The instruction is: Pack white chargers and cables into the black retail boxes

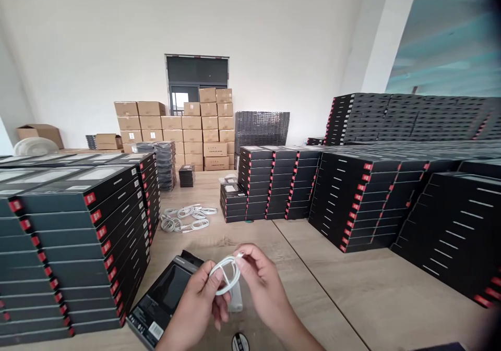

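Note:
Between my two hands is a coiled white cable [224,291], held up above the table. My left hand [201,293] pinches the coil's left side between thumb and fingers. At the coil's upper right, my right hand [261,278] grips a cable end with thumb and forefinger. Beneath my left forearm lies a black box [164,291] with a barcode label, turned at an angle and partly hidden. A pale translucent item [236,300] rests on the table below the coil, mostly covered by the hands. Close to the front edge of view is a round black-and-white object [240,342].
Several more coiled white cables [191,218] lie on the wooden table [289,293]. Tall stacks of black boxes stand at left [70,241] and right [352,200]. A shorter black box stack [256,184] stands mid-table. Brown cartons [191,129] are piled behind.

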A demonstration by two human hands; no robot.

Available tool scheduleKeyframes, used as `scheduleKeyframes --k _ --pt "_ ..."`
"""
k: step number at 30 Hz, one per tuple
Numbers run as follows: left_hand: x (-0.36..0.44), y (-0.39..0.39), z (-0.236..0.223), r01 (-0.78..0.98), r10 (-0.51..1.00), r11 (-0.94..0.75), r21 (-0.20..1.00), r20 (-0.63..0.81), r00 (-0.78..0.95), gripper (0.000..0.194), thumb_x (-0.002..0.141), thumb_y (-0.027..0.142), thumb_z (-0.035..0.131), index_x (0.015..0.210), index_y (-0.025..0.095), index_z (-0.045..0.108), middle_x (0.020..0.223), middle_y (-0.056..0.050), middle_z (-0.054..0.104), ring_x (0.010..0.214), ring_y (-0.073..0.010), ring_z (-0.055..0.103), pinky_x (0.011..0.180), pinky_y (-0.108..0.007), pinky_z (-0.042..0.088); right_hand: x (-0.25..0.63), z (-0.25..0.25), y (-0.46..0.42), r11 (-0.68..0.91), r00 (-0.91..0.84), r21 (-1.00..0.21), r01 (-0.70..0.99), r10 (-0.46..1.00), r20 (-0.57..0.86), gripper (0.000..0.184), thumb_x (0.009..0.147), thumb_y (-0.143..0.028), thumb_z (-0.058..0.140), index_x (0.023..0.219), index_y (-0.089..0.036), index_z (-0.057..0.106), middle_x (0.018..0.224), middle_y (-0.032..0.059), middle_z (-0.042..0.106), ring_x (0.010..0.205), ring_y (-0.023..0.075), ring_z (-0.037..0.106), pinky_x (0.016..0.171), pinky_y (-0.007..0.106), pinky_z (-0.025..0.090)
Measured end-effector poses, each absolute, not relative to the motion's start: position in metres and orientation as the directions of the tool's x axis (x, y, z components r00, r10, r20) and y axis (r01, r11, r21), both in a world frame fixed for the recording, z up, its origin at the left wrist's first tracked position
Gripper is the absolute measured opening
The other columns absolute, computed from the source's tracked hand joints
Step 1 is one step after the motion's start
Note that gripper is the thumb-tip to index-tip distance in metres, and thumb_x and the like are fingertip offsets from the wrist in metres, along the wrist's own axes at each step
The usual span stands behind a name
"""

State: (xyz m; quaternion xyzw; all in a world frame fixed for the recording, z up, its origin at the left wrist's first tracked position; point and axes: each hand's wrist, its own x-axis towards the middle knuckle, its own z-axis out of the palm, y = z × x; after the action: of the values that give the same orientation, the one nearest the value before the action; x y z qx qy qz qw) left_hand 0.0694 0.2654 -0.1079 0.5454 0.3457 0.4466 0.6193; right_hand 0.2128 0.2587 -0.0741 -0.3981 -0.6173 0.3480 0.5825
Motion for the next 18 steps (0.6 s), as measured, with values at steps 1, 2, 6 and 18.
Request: scheduleKeyframes --k 1,2,6,18 --pt "0.070 0.265 -0.108 -0.190 0.928 0.007 0.982 0.064 0.366 0.040 0.084 0.059 0.051 0.078 0.020 0.045 0.064 0.003 0.063 0.040 -0.0080 0.055 0.034 -0.016 0.037 0.213 -0.074 0.260 0.394 0.028 -0.919 -0.030 0.919 0.393 0.019 0.090 -0.040 0.056 0.088 -0.021 0.058 0.076 0.0006 0.060 0.066 0.0165 0.056 0.063 0.028 0.046" --pt "0.071 0.266 -0.109 -0.195 0.932 0.004 0.981 0.067 0.356 0.040 0.084 0.059 0.052 0.079 0.020 0.045 0.063 0.004 0.062 0.040 -0.0080 0.054 0.034 -0.016 0.037 0.215 -0.075 0.262 0.369 0.064 -0.921 -0.125 0.929 0.364 0.023 0.089 -0.044 0.057 0.087 -0.021 0.058 0.076 0.0005 0.061 0.066 0.0166 0.056 0.064 0.028 0.046" --pt "0.070 0.270 -0.116 -0.160 0.959 -0.005 0.987 0.050 0.280 0.042 0.080 0.062 0.054 0.079 0.020 0.045 0.059 0.006 0.058 0.038 -0.0078 0.053 0.032 -0.016 0.034 0.228 -0.079 0.274 0.398 0.274 -0.885 -0.242 0.903 0.331 0.027 0.084 -0.049 0.063 0.085 -0.022 0.060 0.085 0.0021 0.066 0.081 0.0185 0.057 0.076 0.029 0.044" --pt "0.060 0.270 -0.102 -0.430 0.951 0.181 0.884 -0.046 0.306 0.026 0.066 0.033 0.063 0.080 0.020 0.045 0.066 0.000 0.066 0.049 -0.0129 0.060 0.037 -0.019 0.039 0.245 -0.079 0.278 0.405 0.160 -0.809 0.426 0.846 0.508 0.021 0.075 -0.024 0.059 0.095 -0.023 0.067 0.100 0.0069 0.067 0.090 0.0252 0.062 0.072 0.034 0.049"
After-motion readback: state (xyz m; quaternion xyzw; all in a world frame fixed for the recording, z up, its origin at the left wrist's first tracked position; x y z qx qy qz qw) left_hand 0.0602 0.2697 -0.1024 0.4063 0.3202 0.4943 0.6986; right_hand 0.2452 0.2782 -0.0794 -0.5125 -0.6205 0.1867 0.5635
